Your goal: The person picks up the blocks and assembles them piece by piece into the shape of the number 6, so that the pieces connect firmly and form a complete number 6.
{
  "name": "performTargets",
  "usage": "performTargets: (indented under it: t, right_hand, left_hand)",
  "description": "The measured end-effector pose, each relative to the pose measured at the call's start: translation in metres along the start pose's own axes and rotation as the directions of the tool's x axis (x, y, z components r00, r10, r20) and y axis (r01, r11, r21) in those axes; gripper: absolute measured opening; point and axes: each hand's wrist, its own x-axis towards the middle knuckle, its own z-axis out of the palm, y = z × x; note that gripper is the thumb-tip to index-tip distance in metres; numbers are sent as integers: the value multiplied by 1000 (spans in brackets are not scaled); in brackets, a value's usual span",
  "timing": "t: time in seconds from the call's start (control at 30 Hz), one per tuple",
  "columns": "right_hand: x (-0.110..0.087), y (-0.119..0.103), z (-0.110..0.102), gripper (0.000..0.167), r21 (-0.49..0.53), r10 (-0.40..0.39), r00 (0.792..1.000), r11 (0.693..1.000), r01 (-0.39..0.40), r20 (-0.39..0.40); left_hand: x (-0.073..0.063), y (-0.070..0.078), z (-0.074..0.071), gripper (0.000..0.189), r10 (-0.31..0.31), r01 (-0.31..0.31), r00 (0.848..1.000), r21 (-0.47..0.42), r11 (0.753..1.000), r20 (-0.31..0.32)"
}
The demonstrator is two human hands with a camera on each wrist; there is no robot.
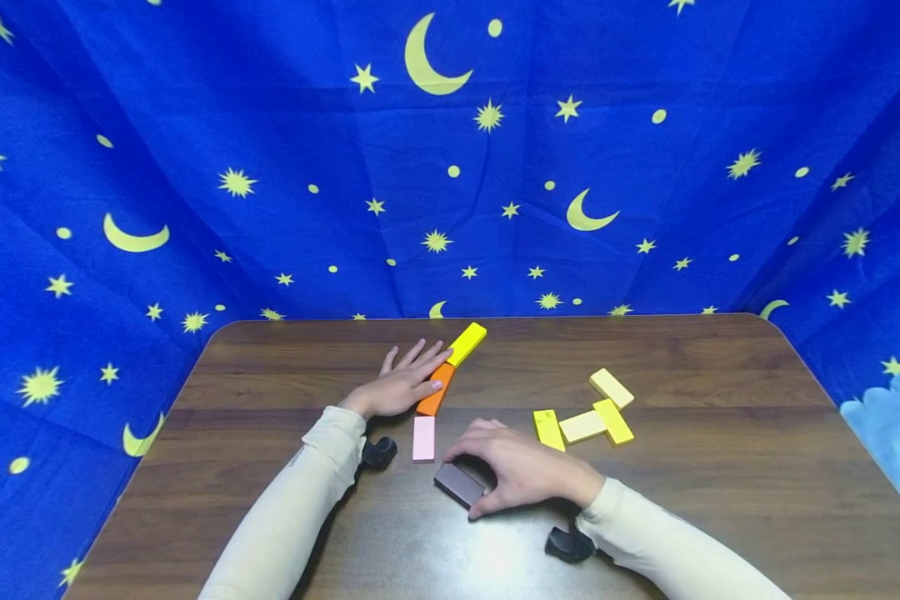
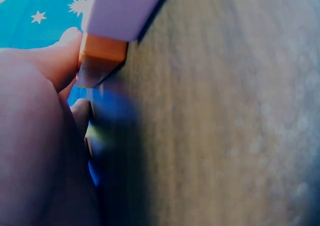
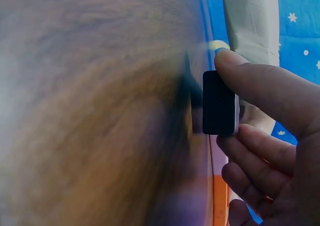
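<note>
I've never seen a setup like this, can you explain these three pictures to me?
There's no machine: someone is working bare-handed at a wood-grain table. The wide picture comes from a head-worn camera; the close-up showing the dark block comes from the right wrist, the other from the left. The right hand pinches that block. The left hand touches an orange block, which lies between a yellow block and a pink block. Four more blocks, yellow and cream, lie farther right.

Dark block (image 1: 459,483), slanted, seemingly lying flat, orange block (image 1: 435,397) farther off
</note>
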Motion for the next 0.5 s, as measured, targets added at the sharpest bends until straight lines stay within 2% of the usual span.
performTargets:
  t: [0.23, 0.5]
  right_hand:
    - [7, -4, 2, 67, 20, -30, 999, 999, 30, 17]
    - [11, -6, 6, 65, 36, -13, 998, 999, 11, 69]
  left_hand:
    - [0, -1, 0, 60, 0, 0, 1000, -4, 1000, 2]
    - [0, -1, 1, 60, -1, 1, 1000, -7, 1000, -4]
